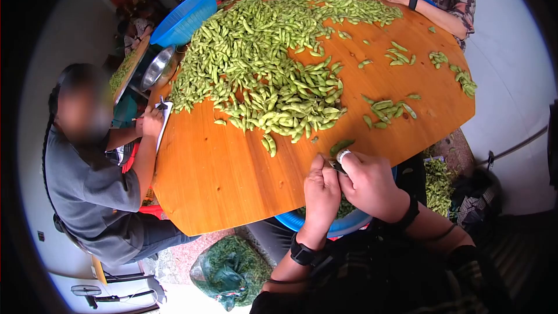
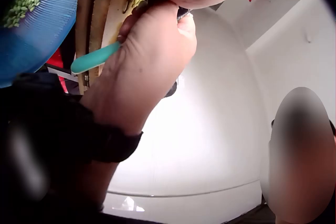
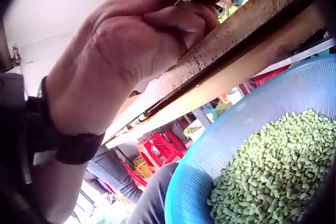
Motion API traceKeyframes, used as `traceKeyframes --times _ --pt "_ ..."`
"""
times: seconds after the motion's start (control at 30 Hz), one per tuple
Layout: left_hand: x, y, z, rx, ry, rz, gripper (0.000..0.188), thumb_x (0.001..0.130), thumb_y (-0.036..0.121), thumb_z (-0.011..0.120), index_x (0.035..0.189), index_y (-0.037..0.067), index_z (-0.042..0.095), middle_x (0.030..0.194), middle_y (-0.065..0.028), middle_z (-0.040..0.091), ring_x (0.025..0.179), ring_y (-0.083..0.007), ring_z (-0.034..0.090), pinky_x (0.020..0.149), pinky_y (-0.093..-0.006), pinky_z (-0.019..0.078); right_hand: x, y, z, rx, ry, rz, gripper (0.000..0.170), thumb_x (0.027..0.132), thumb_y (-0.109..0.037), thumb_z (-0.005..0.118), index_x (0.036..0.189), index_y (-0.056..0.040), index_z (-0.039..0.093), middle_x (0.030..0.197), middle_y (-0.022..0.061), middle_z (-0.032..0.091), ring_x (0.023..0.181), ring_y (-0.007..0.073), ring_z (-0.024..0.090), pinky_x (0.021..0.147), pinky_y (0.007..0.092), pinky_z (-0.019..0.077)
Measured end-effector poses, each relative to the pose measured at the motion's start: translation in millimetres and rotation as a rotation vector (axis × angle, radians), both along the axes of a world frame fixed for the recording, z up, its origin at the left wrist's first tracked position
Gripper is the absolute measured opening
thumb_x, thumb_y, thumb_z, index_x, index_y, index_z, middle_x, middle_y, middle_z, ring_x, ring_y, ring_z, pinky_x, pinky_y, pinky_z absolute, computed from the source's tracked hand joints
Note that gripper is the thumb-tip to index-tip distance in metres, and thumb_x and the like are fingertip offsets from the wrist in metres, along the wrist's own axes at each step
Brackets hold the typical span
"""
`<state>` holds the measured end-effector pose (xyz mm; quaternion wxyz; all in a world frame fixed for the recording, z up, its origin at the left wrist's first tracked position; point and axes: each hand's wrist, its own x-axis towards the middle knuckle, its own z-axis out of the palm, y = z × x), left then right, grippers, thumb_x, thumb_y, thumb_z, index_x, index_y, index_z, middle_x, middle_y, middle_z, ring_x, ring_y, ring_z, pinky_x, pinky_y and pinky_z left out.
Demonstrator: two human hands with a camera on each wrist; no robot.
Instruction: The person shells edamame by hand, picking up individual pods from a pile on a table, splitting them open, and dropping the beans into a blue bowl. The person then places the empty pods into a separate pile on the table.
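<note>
Pinched in curled fingers of the right hand (image 1: 372, 186), just above the near edge of the wooden table (image 1: 215, 192): a green soybean pod (image 1: 343, 146), partly hidden. Curled round a turquoise handle (image 2: 94, 59), close against the pod: the left hand (image 1: 321, 193). Below this edge, in a blue colander (image 3: 181, 174), many shelled beans (image 3: 283, 169). From the middle to the far left part of the table, a large heap of unopened pods (image 1: 261, 64), with small groups near the right edge; so, judging from this, much done already, but more left. At the left edge, a seated person (image 1: 99, 168) with paper (image 1: 165, 122); at the far edge, other people's hands beside blue basins. On the floor, a filled green bag (image 1: 229, 270); around, pale walls (image 1: 517, 52) and red stools (image 3: 157, 150).
</note>
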<state>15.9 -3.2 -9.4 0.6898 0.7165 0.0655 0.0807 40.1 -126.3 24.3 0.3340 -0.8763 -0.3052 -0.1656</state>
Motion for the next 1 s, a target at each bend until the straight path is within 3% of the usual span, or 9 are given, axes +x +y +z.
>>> traceKeyframes --times 0.23,0.43,0.63,0.7,0.77,0.8,0.87,0.97,1.0 --pt "7.8 -3.0 -4.8 -0.357 -0.01 0.079 0.017 0.1 0.007 0.04 0.089 0.005 0.053 0.067 0.0039 0.044 0.061 -0.0045 0.039 0.052 -0.0223 0.0342 -1.1 18.6 -2.6 0.106 0.029 -0.088 0.015 0.077 -0.007 0.064 0.085 -0.0036 0.051 0.071 0.0126 0.059 0.061 0.0331 0.061 0.052 0.0415 0.047" --pt "6.2 -5.3 4.2 -0.443 0.013 0.059 0.019 0.101 0.01 0.04 0.083 0.008 0.047 0.068 0.0049 0.045 0.061 -0.0028 0.038 0.049 -0.02 0.0331 10.6 21.2 -6.6 0.106 0.047 -0.099 0.015 0.078 -0.008 0.063 0.087 -0.0032 0.052 0.073 0.0135 0.06 0.061 0.034 0.061 0.053 0.0426 0.0479" --pt "-0.8 8.8 16.3 -0.619 0.168 0.026 0.015 0.102 0.014 0.044 0.097 0.006 0.056 0.075 0.0027 0.048 0.06 -0.005 0.042 0.045 -0.0176 0.031 22.7 9.3 -9.7 0.277 0.212 -0.119 0.012 0.083 -0.009 0.06 0.083 -0.0029 0.049 0.059 0.0196 0.054 0.058 0.0423 0.057 0.051 0.0482 0.0439" --pt "-7.8 25.9 11.0 -0.466 0.102 0.042 0.017 0.103 0.015 0.045 0.103 0.006 0.059 0.079 0.0032 0.048 0.06 -0.0032 0.04 0.046 -0.017 0.0285 40.7 -20.0 -3.8 0.219 0.187 -0.271 0.012 0.083 -0.011 0.06 0.082 -0.004 0.051 0.063 0.0194 0.056 0.059 0.0403 0.059 0.051 0.0484 0.0446" --pt "-15.1 41.7 16.0 -0.108 0.155 -0.01 0.01 0.099 0.011 0.05 0.101 0.004 0.058 0.078 -0.0007 0.051 0.062 -0.0118 0.047 0.051 -0.0254 0.0392 55.4 -46.5 3.9 0.004 0.01 -0.346 0.011 0.082 -0.01 0.06 0.084 -0.0035 0.051 0.064 0.0181 0.057 0.061 0.0393 0.059 0.053 0.0484 0.0458" --pt "-16.4 41.8 13.1 -0.109 0.154 -0.011 0.01 0.099 0.011 0.05 0.101 0.004 0.058 0.078 -0.0007 0.051 0.062 -0.0118 0.047 0.051 -0.0254 0.0392 54.4 -45.7 5.7 0.003 0.008 -0.346 0.011 0.082 -0.01 0.06 0.084 -0.0035 0.051 0.064 0.0181 0.057 0.061 0.0393 0.059 0.053 0.0484 0.0458" --pt "-14.7 40.3 6.8 0.794 -0.327 0.012 0.011 0.089 0.001 0.054 0.1 0.003 0.058 0.082 -0.0104 0.055 0.07 -0.0279 0.053 0.064 -0.0386 0.0457 47.0 -37.3 7.7 -0.03 -0.009 -0.187 0.012 0.08 -0.008 0.062 0.084 -0.0033 0.051 0.071 0.0185 0.056 0.064 0.0398 0.058 0.055 0.0449 0.0453" --pt "-14.0 20.6 17.9 0.984 -0.316 0.028 0.012 0.084 -0.002 0.057 0.095 0.002 0.061 0.085 -0.0156 0.056 0.079 -0.0376 0.053 0.073 -0.0429 0.0453 30.9 -8.3 7.4 -0.2 0.037 -0.012 0.013 0.08 -0.008 0.062 0.085 -0.004 0.051 0.072 0.0156 0.059 0.066 0.0364 0.061 0.055 0.0447 0.0471" --pt "-13.4 16.8 19.5 1.029 -0.283 0.038 0.014 0.081 -0.002 0.06 0.094 0.003 0.062 0.087 -0.0145 0.057 0.083 -0.0358 0.053 0.075 -0.0438 0.045 29.5 -3.9 0.3 -0.183 0.035 0.031 0.013 0.081 -0.008 0.062 0.085 -0.0048 0.051 0.072 0.0149 0.059 0.066 0.0354 0.062 0.055 0.0446 0.0474"
